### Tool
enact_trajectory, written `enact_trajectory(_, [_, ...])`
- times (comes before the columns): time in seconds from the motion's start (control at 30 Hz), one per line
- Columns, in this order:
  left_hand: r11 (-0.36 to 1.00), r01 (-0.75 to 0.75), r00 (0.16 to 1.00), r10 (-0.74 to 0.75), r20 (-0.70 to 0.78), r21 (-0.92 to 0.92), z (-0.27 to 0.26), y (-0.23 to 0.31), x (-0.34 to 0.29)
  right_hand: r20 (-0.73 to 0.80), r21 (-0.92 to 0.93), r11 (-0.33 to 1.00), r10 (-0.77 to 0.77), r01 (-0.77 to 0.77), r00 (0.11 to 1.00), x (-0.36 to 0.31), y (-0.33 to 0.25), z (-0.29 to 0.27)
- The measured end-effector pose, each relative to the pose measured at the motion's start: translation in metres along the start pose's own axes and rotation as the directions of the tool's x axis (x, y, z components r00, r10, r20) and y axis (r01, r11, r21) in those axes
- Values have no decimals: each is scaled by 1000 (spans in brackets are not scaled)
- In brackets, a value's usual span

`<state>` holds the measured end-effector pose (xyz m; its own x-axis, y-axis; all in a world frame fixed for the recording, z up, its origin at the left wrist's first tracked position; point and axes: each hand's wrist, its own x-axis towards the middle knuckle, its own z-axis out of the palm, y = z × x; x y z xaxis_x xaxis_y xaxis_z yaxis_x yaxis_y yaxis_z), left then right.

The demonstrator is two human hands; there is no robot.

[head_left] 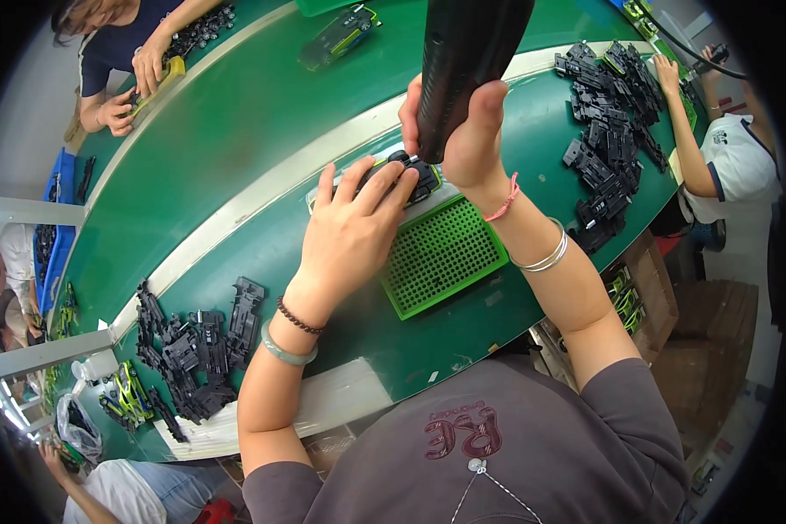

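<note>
My right hand [473,144] is wrapped round the thick black body of a power screwdriver [467,65], which stands nearly upright. Its lower end meets a toy car [424,182] with black and lime-green parts, lying underside up. Across that car my left hand [349,223] lays its fingers, gripping it down against a pale holder on the table. The fingers and the tool hide much of the car, and the screwdriver's tip cannot be made out. Just below the car sits a green tray [445,258] full of small holes.
Black chassis parts are heaped at the left [205,349] and at the right [607,131]. Another toy car [341,37] lies on the green belt beyond a pale rail. Co-workers sit at far left, right and lower left. A cardboard box [651,301] stands below the table edge.
</note>
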<state>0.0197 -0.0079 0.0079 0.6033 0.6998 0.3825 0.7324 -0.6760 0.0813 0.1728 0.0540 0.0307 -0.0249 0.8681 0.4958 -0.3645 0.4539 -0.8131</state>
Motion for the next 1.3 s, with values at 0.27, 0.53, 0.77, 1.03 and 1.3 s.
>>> enact_trajectory(0.27, [999, 28, 999, -28, 44, -16, -4, 2, 0, 61, -52, 998, 46, -43, 997, 0, 2, -1])
enact_trajectory(0.53, [999, -30, 997, 27, -73, -40, 4, -5, 0, -91, -167, 985, 25, -40, 996, -11, -24, 9])
enact_trajectory(0.77, [998, -35, 994, 28, -108, -59, 3, -5, -3, 11, 264, 957, 123, -122, 992, -72, -33, 14])
enact_trajectory(1.03, [998, -40, 993, 33, -117, -58, 6, -4, -5, -61, 152, 972, 193, -182, 979, -92, -20, 0])
enact_trajectory(1.3, [997, -39, 993, 32, -111, -63, 5, -7, -4, -6, 106, 974, 200, -198, 980, -90, -14, 1])
